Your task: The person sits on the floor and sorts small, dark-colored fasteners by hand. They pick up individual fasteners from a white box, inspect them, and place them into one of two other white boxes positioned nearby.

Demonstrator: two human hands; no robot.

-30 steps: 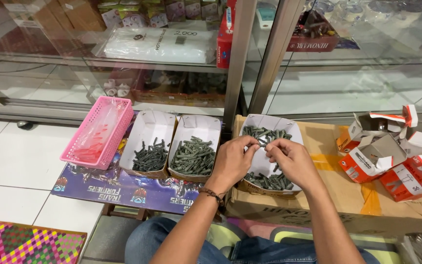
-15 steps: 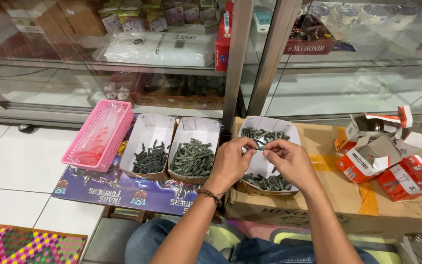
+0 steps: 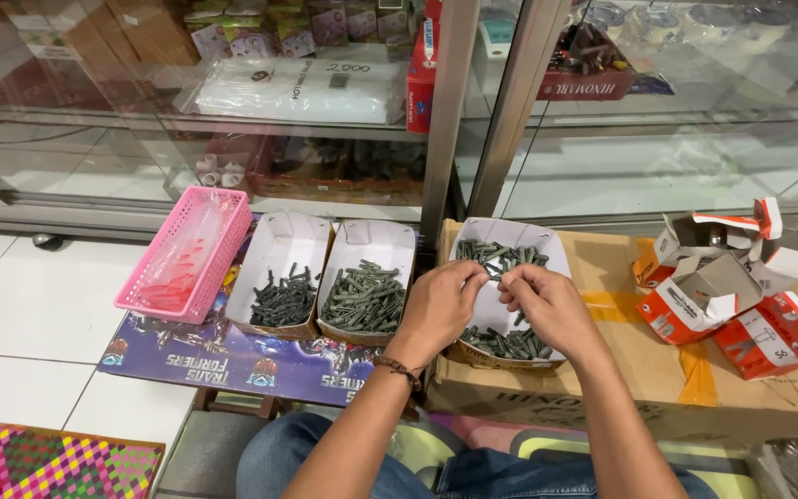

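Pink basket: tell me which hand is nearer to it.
Left. The left hand hangs over the right-most tray's left edge, on the pink basket's side; the right hand is farther right, over that tray.

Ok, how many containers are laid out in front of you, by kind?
White cardboard trays of grey pieces: 3
Pink plastic basket: 1
Opened red-and-white cartons: about 3; the pile overlaps, so I can't be sure
Total: about 7

Torn red-white cartons [image 3: 741,286] right, atop brown cardboard box [image 3: 658,388].
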